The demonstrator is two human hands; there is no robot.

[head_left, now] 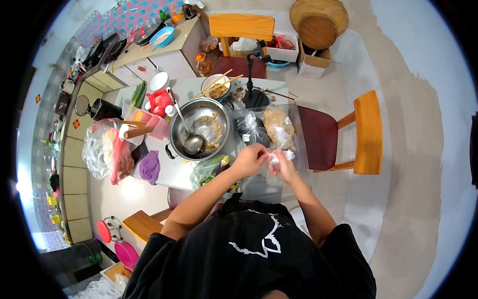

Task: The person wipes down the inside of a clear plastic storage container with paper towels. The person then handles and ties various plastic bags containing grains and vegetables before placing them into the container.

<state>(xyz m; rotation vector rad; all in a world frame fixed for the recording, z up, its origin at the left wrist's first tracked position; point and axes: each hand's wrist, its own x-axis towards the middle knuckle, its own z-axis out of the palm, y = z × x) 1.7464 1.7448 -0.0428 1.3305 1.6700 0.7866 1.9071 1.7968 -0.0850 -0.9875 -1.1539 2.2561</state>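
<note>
Both hands are over a clear plastic tray point(302, 167) on the table. My right hand point(285, 165) has its fingers closed on a crumpled clear plastic bag point(274, 158). Just beside it, my left hand point(250, 160) is closed with thumb and fingertips pressed together near the bag's edge; what lies between them is too small to tell. Beyond my hands in the tray are a knotted bag with dark contents point(253, 130) and a bag with tan contents point(278, 124). To the left stands a steel pot point(175, 130) with a ladle point(193, 144) in it.
A black stand point(255, 98) rises behind the tray. A bowl point(217, 87) with chopsticks sits past the pot. Chairs point(367, 132) point(241, 25) stand right of and behind the table. Plastic bags point(102, 149) hang over its left edge, near a purple cloth point(149, 167).
</note>
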